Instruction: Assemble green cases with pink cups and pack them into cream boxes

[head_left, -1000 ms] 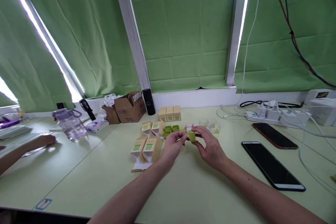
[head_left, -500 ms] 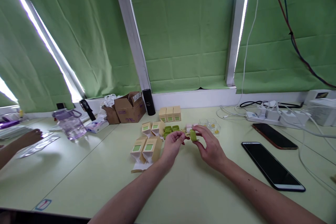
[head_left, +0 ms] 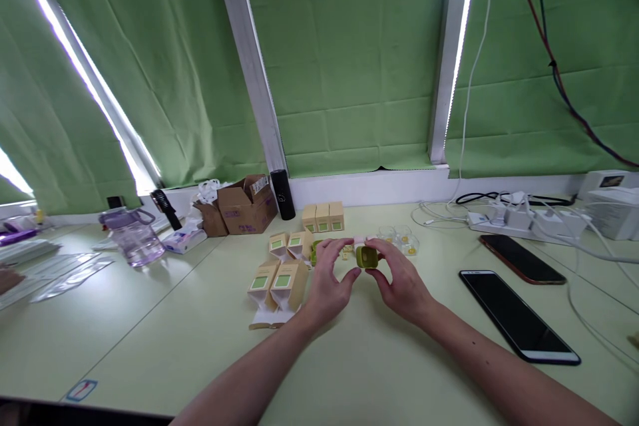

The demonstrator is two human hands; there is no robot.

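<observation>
Two bare hands up at one small green case (head_left: 367,257), and it's my right hand (head_left: 403,281) that has it pinched, thumb below and fingers above. It's squarish with rounded corners, olive green, with a darker, shaded face and a brighter rim toward me. I've got it up over the table (head_left: 319,373), roughly between my hands, just in front of some pink things (head_left: 359,240). My left hand (head_left: 329,283) is right beside its left edge, thumb and fingers apart; can't tell if they're touching it or helping hold it. That hand mostly covers the other green piece (head_left: 314,251) behind it, and my right fingers hide part of the case's right side. The tiny yellow bits (head_left: 345,253) between my hands are too small to make out. Another person's hand (head_left: 8,278) is cut off at the far left.
</observation>
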